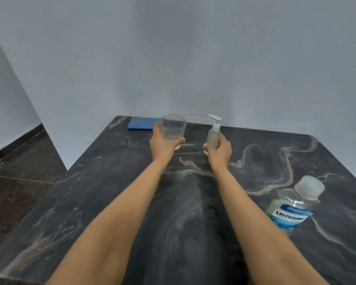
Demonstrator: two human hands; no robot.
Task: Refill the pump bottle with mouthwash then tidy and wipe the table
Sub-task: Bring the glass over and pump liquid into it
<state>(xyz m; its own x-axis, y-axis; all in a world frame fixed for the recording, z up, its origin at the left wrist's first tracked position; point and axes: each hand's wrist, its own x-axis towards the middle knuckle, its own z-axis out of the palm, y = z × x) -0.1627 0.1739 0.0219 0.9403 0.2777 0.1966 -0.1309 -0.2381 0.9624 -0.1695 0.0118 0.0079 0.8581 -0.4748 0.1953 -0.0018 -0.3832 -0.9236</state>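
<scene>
My left hand (pixel 162 146) grips a clear plastic cup (pixel 173 127) near the far side of the dark marble table (pixel 111 192). The cup stands upright and looks nearly empty. My right hand (pixel 219 150) holds a small pump bottle (pixel 213 136) with a white pump head, upright, with pale liquid inside. A large mouthwash bottle (pixel 294 206) with a blue label and a clear cap stands alone at the near right of the table. A folded blue cloth (pixel 141 123) lies at the far edge, just left of the cup.
A white wall rises directly behind the table's far edge. The table's left edge drops to a dark tiled floor (pixel 14 182). A thin white cord (pixel 193 115) runs along the far edge behind the cup and pump bottle.
</scene>
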